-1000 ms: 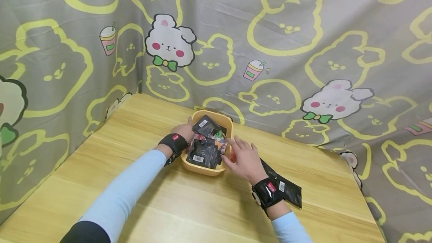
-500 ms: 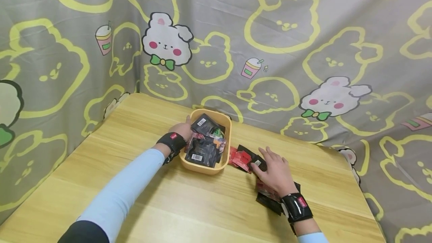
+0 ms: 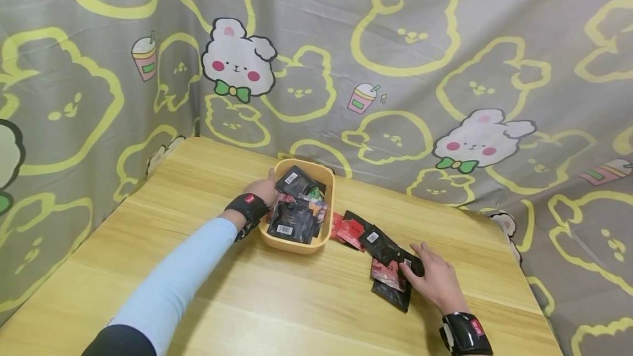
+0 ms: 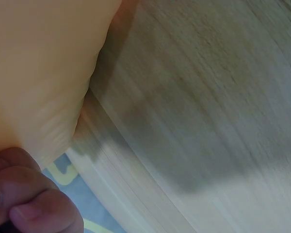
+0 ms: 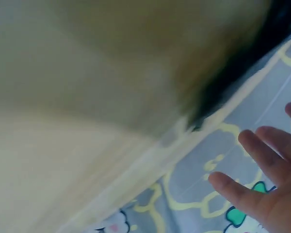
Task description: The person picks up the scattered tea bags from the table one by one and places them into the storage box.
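Note:
A yellow plastic basket (image 3: 330, 202) in the head view holds several flat black packets (image 3: 296, 216) with white barcode labels. My left hand (image 3: 262, 190) grips the basket's left side near the rim; its curled fingers (image 4: 43, 204) show beside the basket wall in the left wrist view. To the right of the basket, red packets (image 3: 350, 231) and black packets (image 3: 379, 245) lie overlapping in a curved row. My right hand (image 3: 437, 279) is at the row's right end, its fingertips close over a black packet (image 3: 415, 262). Its fingers are spread in the right wrist view.
Everything stands on a light wooden table (image 3: 296, 301). A grey curtain (image 3: 316, 70) with yellow outlines and white rabbit heads hangs along the table's back and left edges.
My right hand has moved from the basket's right rim rightward along the row of packets, uncovering the red and black ones. My left hand has stayed at the basket.

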Motion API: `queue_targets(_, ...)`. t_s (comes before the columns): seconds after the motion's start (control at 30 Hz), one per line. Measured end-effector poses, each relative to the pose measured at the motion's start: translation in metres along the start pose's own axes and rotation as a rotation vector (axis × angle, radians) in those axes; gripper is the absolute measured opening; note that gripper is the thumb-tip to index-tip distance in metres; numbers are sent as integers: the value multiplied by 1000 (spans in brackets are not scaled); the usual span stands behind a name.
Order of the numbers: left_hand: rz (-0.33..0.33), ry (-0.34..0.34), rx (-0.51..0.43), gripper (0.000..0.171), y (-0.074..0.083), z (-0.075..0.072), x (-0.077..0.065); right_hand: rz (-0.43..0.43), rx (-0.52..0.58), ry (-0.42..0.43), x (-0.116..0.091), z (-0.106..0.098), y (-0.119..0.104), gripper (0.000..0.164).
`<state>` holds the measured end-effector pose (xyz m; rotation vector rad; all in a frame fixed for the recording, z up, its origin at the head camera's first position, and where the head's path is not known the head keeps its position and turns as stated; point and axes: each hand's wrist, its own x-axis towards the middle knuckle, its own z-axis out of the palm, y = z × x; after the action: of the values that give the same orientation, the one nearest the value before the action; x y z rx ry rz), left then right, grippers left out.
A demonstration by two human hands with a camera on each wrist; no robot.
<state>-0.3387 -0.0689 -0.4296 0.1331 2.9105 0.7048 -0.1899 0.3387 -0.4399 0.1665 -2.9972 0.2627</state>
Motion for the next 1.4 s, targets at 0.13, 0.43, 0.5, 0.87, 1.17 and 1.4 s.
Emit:
queue_targets(0.13,-4,-4,-8,70,-2,-1,-2,-6,18,-43,-6,5,9,61)
queue_targets(0.43,13,4,24,68,0,-3,-3,46,34,-261,-10,1,14,61)
queue_targets(0.5,11,8,28,67,1,-4,-3,42,30,-315,-9,-3,13,64)
queue_targets(0.87,-8,-17,-3,68,6,-5,-7,-18,-61,-252,-5,-3,6,45)
queue_targets(1.17,15,7,12,67,4,-6,-7,-150,-126,25,20,-30,-26,40)
queue_targets(1.4,-7,-10,-20,67,5,-10,-11,-277,-191,41,53,-45,-81,42)
